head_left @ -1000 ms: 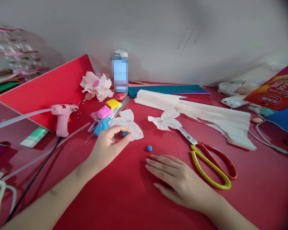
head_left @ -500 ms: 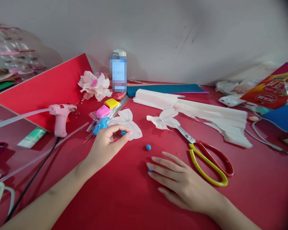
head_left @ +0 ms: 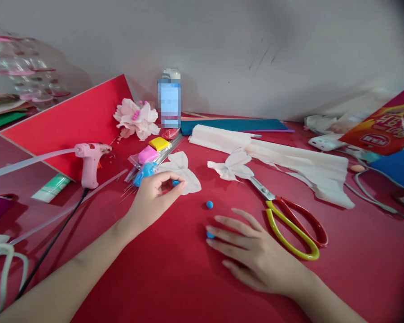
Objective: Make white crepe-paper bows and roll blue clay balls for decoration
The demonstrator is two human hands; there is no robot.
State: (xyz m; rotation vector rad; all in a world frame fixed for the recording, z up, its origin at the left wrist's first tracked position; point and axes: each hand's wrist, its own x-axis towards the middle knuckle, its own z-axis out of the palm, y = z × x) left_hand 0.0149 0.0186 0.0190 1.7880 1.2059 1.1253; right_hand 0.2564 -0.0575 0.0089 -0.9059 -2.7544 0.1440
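Note:
My left hand [head_left: 154,196] hovers just above the red table [head_left: 175,278], thumb and fingers pinched on a small piece of blue clay [head_left: 175,182]. My right hand [head_left: 252,253] lies flat with its fingers stretched out, the fingertips pressing a second blue clay bit [head_left: 210,235] against the table. A small blue clay ball [head_left: 209,204] rests loose between the two hands. A white paper butterfly shape [head_left: 182,172] lies just beyond my left hand.
Red-and-yellow scissors [head_left: 291,222] lie right of my right hand, blades under another white paper shape [head_left: 234,167]. A pink glue gun [head_left: 89,158], clay packets [head_left: 148,157], a paper flower [head_left: 137,119], a bottle [head_left: 169,101] and folded crepe paper [head_left: 289,159] lie farther back.
My right hand drew back slightly and now covers a blue clay bit with its fingertips. My left hand kept its pinch on the blue piece, shifting only a little.

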